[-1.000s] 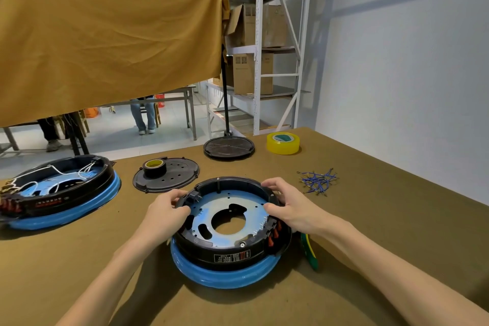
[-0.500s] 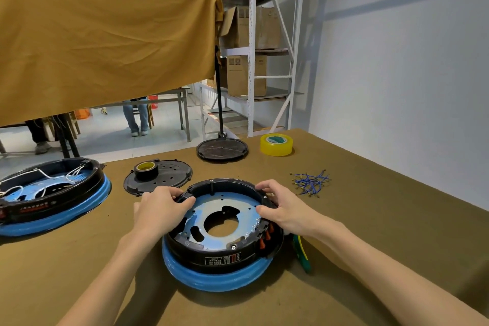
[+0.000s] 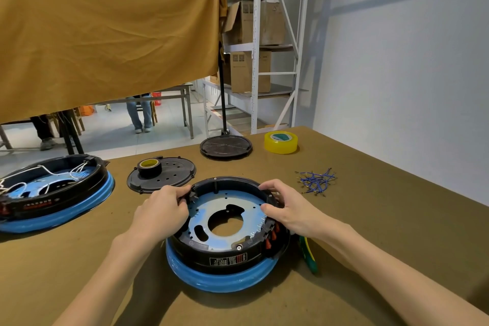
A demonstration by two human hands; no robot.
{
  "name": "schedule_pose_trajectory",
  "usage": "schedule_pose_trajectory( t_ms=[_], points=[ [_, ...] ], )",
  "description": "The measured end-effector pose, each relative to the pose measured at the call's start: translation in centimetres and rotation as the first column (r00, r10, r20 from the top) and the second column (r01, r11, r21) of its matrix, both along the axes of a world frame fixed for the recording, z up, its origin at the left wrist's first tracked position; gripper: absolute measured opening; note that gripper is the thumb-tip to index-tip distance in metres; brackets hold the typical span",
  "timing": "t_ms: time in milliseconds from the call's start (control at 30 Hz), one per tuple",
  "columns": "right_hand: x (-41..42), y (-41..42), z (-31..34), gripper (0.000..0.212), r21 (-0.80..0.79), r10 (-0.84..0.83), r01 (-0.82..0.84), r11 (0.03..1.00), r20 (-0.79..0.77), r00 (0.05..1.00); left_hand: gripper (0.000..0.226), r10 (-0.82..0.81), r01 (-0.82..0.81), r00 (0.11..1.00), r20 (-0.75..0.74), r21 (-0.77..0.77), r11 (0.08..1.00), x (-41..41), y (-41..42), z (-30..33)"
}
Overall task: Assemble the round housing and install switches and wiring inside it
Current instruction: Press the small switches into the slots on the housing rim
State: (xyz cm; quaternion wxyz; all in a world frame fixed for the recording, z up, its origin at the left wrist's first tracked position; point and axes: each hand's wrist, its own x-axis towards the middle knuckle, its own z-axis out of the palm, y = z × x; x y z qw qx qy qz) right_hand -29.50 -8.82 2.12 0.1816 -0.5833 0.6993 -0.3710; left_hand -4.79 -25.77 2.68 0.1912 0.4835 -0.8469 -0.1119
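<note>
Brown cloth covers the table (image 3: 370,233), which fills the lower frame, with an ochre drape (image 3: 105,34) hung across the upper left and steel shelving (image 3: 264,47) with cartons at upper centre. At the left edge sits a second housing (image 3: 53,193), already strung with white wires. The housing (image 3: 225,233) being worked on lies at lower centre: a black ring on a blue base, with a pale metal plate inside and red switches on its right rim. It looks rigid and fairly weighty, best held by the black rim on opposite sides, clear of the switch terminals. The left hand (image 3: 161,209) curls its fingers round the rim's left side at a small black fitting. The right hand (image 3: 288,209) grasps the right rim, thumb inside, fingers outside. Behind lie a black cover (image 3: 169,174) carrying a tape roll, a round stand base (image 3: 225,146), yellow tape (image 3: 281,142) and, at right, thin blue wires (image 3: 316,182). A green-handled tool (image 3: 308,255) lies just right of the housing.
</note>
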Motion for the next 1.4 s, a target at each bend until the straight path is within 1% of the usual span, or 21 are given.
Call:
schedule_pose_trajectory(
  t_ms=[133,233,300,367,467,533,600,667,767,867,900,967,1000,1033,1067,1100,1133,1200,1267,1300,1400],
  points=[
    [0.2,0.1,0.3,0.040,0.011,0.003,-0.003,1.000,0.007,1.000,0.045,-0.029,0.028,0.998,0.048,0.020,0.999,0.0,0.0,0.4],
    [0.3,0.2,0.5,0.043,0.026,0.013,-0.013,1.000,-0.006,1.000,0.027,-0.083,0.089,0.995,-0.049,0.133,0.987,-0.1,-1.0,1.7],
    [0.3,0.2,0.7,0.045,0.032,0.015,-0.015,0.999,-0.009,1.000,0.037,-0.065,0.078,0.993,-0.094,0.138,0.987,-0.8,-2.1,2.6],
    [0.3,0.3,0.6,0.046,0.034,0.023,-0.023,0.999,0.005,1.000,0.047,-0.045,0.061,0.994,-0.095,0.180,0.982,-1.5,-2.8,2.6],
    [0.1,0.2,0.6,0.046,0.035,0.043,-0.044,0.998,0.036,0.998,0.053,-0.083,0.091,0.996,-0.037,0.332,0.939,-2.4,-3.3,2.0],
    [-0.1,-0.1,0.4,0.047,0.033,0.056,-0.058,0.998,0.049,0.997,0.052,-0.078,0.068,0.997,0.010,0.400,0.914,-2.8,-3.6,1.9],
    [-0.2,-0.2,0.3,0.046,0.022,0.061,-0.062,0.998,0.059,0.996,0.051,-0.076,0.033,0.993,0.092,0.399,0.917,-3.2,-3.8,1.9],
    [-0.3,-0.3,0.1,0.045,0.002,0.063,-0.063,0.998,0.068,0.996,0.045,-0.072,0.011,0.983,0.166,0.344,0.939,-3.6,-3.9,1.8],
    [-0.3,-0.3,-0.1,0.043,-0.015,0.061,-0.060,0.998,0.077,0.995,0.038,-0.054,0.000,0.979,0.197,0.266,0.964,-3.9,-4.1,1.5],
    [-0.2,-0.1,-0.3,0.044,-0.025,0.048,-0.046,0.999,0.110,0.993,0.030,-0.017,0.002,0.990,0.142,0.106,0.994,-3.5,-4.1,0.9],
    [-0.2,0.0,-0.3,0.045,-0.022,0.047,-0.045,0.999,0.114,0.992,0.034,-0.005,0.001,0.998,0.058,0.059,0.998,-3.4,-3.9,0.7],
    [-0.4,0.1,-0.2,0.049,-0.016,0.049,-0.047,0.999,0.138,0.989,0.040,-0.008,0.024,0.986,-0.166,0.094,0.995,-3.3,-3.5,0.3],
    [-0.5,0.0,-0.1,0.048,-0.035,0.034,-0.029,0.999,0.161,0.986,0.038,-0.028,0.062,0.974,-0.227,0.145,0.987,-3.3,-3.1,0.2],
    [-0.9,-0.1,0.0,0.045,-0.078,-0.008,0.022,0.997,0.175,0.984,0.034,-0.056,0.102,0.968,-0.244,0.183,0.978,-3.2,-2.7,0.0],
    [-1.5,-0.2,0.0,0.039,-0.132,-0.085,0.106,0.986,0.158,0.984,0.032,-0.083,0.135,0.966,-0.244,0.202,0.970,-3.1,-2.4,-0.3],
    [-2.3,-0.5,0.0,0.033,-0.177,-0.197,0.211,0.961,0.093,0.976,0.030,-0.099,0.154,0.962,-0.255,0.205,0.967,-3.0,-2.2,-0.5],
    [-3.4,-0.7,0.0,0.027,-0.194,-0.319,0.310,0.931,-0.019,0.947,0.029,-0.104,0.165,0.953,-0.285,0.197,0.967,-2.9,-2.1,-0.7],
    [-5.6,-0.8,-0.3,0.027,-0.134,-0.483,0.466,0.874,-0.326,0.813,0.028,-0.094,0.163,0.931,-0.352,0.174,0.971,-2.6,-1.8,-1.1],
    [-7.4,-0.7,-0.9,0.030,-0.035,-0.492,0.565,0.824,-0.540,0.683,0.027,-0.068,0.147,0.916,-0.396,0.173,0.974,-2.5,-1.6,-1.3],
    [-7.9,-0.6,-1.3,0.028,0.012,-0.467,0.580,0.815,-0.579,0.668,0.027,-0.056,0.144,0.906,-0.419,0.182,0.973,-2.5,-1.6,-1.4],
    [-8.8,-0.5,-2.1,0.022,0.068,-0.438,0.558,0.827,-0.544,0.716,0.025,-0.030,0.145,0.878,-0.478,0.206,0.968,-2.3,-1.8,-1.8]
  ],
)
